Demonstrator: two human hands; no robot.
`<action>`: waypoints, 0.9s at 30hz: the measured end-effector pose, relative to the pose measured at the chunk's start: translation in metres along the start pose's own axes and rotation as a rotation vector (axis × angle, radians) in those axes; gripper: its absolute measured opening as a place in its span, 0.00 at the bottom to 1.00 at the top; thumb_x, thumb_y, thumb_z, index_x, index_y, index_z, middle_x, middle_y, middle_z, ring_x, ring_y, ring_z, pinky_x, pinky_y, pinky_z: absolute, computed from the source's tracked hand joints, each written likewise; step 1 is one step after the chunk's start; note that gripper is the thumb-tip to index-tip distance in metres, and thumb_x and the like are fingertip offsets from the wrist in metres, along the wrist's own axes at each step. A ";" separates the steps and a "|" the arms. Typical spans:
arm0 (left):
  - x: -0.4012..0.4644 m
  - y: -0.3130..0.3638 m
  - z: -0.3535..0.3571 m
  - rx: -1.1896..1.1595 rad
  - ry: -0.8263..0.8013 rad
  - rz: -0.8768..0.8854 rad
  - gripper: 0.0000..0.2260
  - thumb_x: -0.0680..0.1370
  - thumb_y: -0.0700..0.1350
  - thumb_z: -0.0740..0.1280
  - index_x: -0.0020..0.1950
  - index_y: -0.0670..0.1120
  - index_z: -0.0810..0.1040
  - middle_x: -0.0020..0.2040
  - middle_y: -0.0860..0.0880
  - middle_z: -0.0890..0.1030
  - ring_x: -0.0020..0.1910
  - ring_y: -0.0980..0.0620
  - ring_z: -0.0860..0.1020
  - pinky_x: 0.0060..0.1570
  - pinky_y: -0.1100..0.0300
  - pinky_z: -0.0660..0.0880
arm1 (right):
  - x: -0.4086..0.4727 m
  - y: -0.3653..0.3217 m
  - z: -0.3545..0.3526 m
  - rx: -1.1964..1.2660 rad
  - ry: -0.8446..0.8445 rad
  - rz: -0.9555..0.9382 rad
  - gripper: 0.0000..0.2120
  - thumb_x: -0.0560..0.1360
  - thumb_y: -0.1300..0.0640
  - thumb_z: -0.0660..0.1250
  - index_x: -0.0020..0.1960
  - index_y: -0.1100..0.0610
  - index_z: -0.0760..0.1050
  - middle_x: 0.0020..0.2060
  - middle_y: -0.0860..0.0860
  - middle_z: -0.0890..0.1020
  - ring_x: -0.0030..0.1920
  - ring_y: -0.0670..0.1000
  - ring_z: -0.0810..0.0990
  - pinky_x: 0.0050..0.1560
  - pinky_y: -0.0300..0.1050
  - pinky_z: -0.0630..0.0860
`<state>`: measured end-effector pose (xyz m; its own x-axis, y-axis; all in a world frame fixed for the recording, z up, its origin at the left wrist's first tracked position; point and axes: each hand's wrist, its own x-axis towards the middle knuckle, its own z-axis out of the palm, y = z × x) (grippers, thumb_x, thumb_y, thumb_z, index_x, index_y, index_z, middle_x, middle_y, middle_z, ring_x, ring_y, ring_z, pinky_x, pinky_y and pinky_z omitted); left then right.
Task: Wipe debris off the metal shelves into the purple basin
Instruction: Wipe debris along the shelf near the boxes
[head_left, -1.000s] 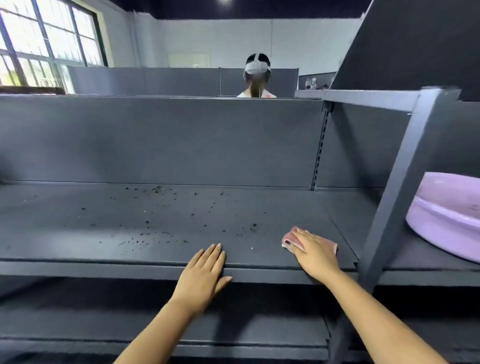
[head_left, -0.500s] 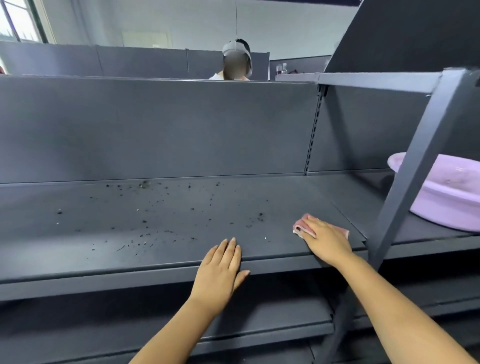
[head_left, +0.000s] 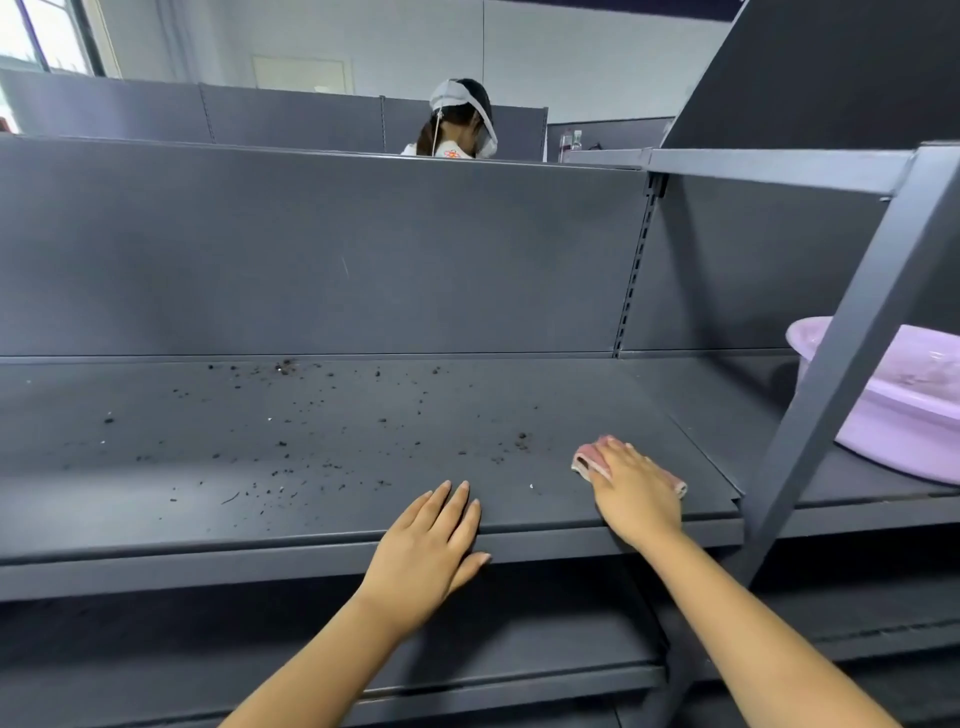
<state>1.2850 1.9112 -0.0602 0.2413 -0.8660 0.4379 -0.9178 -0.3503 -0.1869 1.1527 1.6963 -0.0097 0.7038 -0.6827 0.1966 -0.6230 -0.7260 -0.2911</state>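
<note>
A dark grey metal shelf (head_left: 156, 478) runs across the view, with dark debris (head_left: 322, 431) scattered over its left and middle. My right hand (head_left: 634, 493) lies flat with straight fingers on a folded pink cloth (head_left: 589, 457), pressing it onto the shelf near the right end. My left hand (head_left: 431, 540) rests flat on the shelf's front edge, holding nothing. The purple basin (head_left: 904, 421) stands on the neighbouring shelf to the right, partly hidden behind a slanted grey post.
A slanted grey post (head_left: 831, 384) crosses between the cloth and the basin. An upper shelf (head_left: 753, 166) juts out at top right. A lower shelf (head_left: 519, 654) lies below. Another person (head_left: 462, 124) stands behind the back panel.
The view has shifted slightly. My right hand with the cloth and my left hand stay at about the same spots on the shelf.
</note>
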 end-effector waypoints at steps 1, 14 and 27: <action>0.000 0.000 0.000 0.004 -0.002 0.000 0.34 0.84 0.55 0.39 0.56 0.42 0.83 0.57 0.42 0.82 0.56 0.44 0.81 0.53 0.50 0.78 | 0.000 -0.011 0.003 0.003 0.012 -0.008 0.23 0.81 0.56 0.52 0.75 0.54 0.57 0.76 0.48 0.58 0.75 0.48 0.55 0.72 0.39 0.49; -0.008 -0.013 -0.012 0.046 0.021 -0.001 0.32 0.84 0.55 0.41 0.57 0.41 0.82 0.58 0.42 0.81 0.58 0.44 0.80 0.59 0.48 0.75 | -0.002 -0.109 0.031 0.233 -0.084 -0.220 0.19 0.81 0.56 0.53 0.72 0.50 0.64 0.67 0.51 0.73 0.66 0.53 0.70 0.63 0.45 0.67; -0.015 -0.032 -0.008 0.111 -0.029 -0.053 0.33 0.84 0.55 0.41 0.57 0.39 0.82 0.58 0.39 0.81 0.57 0.43 0.80 0.65 0.52 0.62 | 0.040 0.016 -0.002 0.091 0.084 0.126 0.14 0.79 0.59 0.55 0.62 0.56 0.72 0.56 0.57 0.78 0.56 0.59 0.74 0.54 0.48 0.68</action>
<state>1.3079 1.9383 -0.0533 0.2990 -0.8545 0.4249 -0.8633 -0.4319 -0.2611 1.1699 1.6571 -0.0050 0.5886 -0.7752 0.2295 -0.6683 -0.6263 -0.4014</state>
